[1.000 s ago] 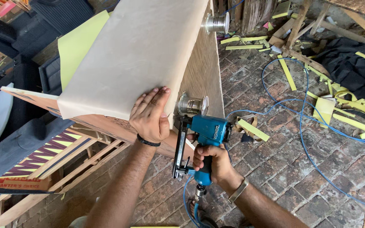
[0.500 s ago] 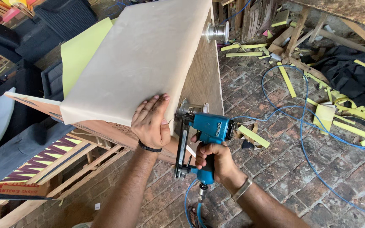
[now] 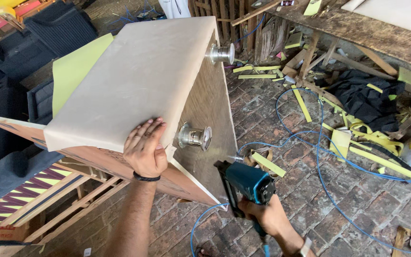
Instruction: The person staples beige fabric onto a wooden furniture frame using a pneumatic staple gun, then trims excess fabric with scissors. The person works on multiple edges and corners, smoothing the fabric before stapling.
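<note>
The teal pneumatic stapler (image 3: 245, 186) is dropping lower and away from the chrome furniture leg (image 3: 194, 136), the right hand (image 3: 262, 216) clamping its grip; the left hand (image 3: 144, 148), fingers spread, is pressing beige upholstery (image 3: 134, 81) over the wooden frame's (image 3: 210, 119) edge.

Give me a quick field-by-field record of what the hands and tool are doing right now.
left hand: palm down, pressing the beige covering over the near edge of the furniture piece
right hand: gripping a teal pneumatic stapler, nose against the lower edge of the brown wooden base panel
hose: blue air hose trails across the brick floor
fittings: two metal feet, near one, far one, stick out from the panel
surroundings: yellow foam strips and wood offcuts on the floor
</note>
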